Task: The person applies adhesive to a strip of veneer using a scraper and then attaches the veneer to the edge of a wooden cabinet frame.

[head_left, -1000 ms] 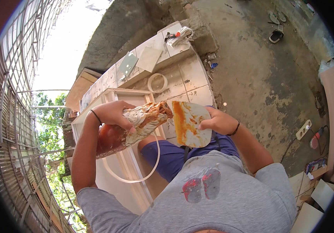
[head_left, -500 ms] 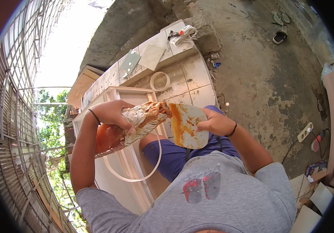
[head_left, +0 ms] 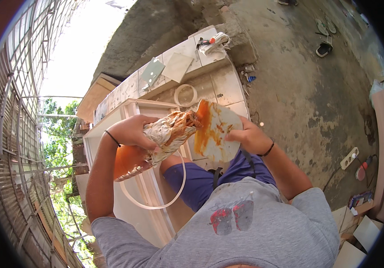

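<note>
My left hand (head_left: 136, 132) is wrapped round a glue-crusted container (head_left: 169, 134) with a pale, crumpled skin and an amber, see-through lower part. Its messy mouth points right. A thin white flat piece (head_left: 218, 145), rounded on its outer side, is pinched in my right hand (head_left: 251, 137). Orange-brown glue smears its face, thickest along the left edge. That edge meets or nearly meets the container's mouth; I cannot tell whether they touch. Below my left hand, a loop of pale edging strip (head_left: 158, 207) hangs against a light wooden cabinet frame (head_left: 151, 196).
On the tiled ledge (head_left: 131, 85) ahead lie a green sample tile (head_left: 152, 71), a cream tile (head_left: 177, 67) and a bundled cloth (head_left: 218, 43). A coiled strip (head_left: 185, 95) lies on the tiles below. A power strip (head_left: 349, 158) sits on the concrete floor at right.
The flat piece has risen and tilted against the container's mouth, with my right hand moving up slightly. My left hand and the container have shifted a little to the right.
</note>
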`<action>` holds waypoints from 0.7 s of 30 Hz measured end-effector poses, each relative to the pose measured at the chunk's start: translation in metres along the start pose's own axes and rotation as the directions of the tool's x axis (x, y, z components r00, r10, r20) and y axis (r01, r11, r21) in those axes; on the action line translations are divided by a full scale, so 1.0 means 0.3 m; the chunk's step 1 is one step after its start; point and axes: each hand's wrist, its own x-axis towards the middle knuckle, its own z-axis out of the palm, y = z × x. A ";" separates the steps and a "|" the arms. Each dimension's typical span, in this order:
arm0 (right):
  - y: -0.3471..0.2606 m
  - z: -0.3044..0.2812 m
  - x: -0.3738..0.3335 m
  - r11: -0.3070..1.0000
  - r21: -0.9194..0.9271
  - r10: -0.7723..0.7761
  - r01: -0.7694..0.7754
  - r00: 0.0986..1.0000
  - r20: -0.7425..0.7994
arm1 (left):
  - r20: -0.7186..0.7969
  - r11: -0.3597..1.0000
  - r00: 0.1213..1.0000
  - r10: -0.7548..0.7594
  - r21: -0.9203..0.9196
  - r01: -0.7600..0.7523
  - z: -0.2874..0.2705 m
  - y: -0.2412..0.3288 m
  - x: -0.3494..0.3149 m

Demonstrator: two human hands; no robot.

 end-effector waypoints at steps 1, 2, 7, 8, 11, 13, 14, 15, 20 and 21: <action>-0.014 -0.012 0.007 0.997 0.022 -0.078 0.078 0.997 -0.018 | -0.008 1.000 1.000 0.004 0.000 -0.004 0.003 -0.003 0.005; -0.029 -0.024 0.012 0.987 0.041 -0.154 0.156 0.987 -0.038 | -0.027 0.999 0.999 0.034 -0.020 -0.035 0.008 -0.008 0.012; -0.146 -0.066 0.035 0.925 -0.008 -0.377 0.379 0.919 -0.114 | -0.181 0.986 0.972 0.149 -0.042 -0.159 0.028 -0.006 0.049; -0.168 -0.076 0.034 0.908 -0.053 -0.418 0.415 0.895 -0.152 | -0.195 0.986 0.970 0.149 -0.046 -0.161 0.023 0.003 0.062; -0.205 -0.110 0.022 0.865 -0.112 -0.502 0.490 0.833 -0.234 | -0.279 0.966 0.930 0.238 -0.031 -0.257 0.020 0.017 0.112; -0.209 -0.138 0.026 0.844 -0.159 -0.536 0.512 0.792 -0.294 | -0.327 0.943 0.894 0.307 -0.026 -0.333 0.019 -0.001 0.184; -0.198 -0.148 0.037 0.773 -0.172 -0.631 0.611 0.714 -0.304 | -0.365 0.918 0.857 0.363 -0.016 -0.396 0.019 -0.006 0.218; -0.197 -0.142 0.047 0.735 -0.178 -0.674 0.654 0.677 -0.297 | -0.396 0.908 0.837 0.376 -0.024 -0.419 0.031 -0.021 0.247; -0.188 -0.126 0.043 0.827 -0.096 -0.542 0.554 0.739 -0.401 | -0.486 0.909 0.805 0.340 -0.051 -0.415 0.127 -0.113 0.426; -0.170 -0.153 0.042 0.840 -0.084 -0.523 0.537 0.756 -0.393 | -0.513 0.813 0.762 0.395 -0.191 -0.550 0.172 -0.125 0.476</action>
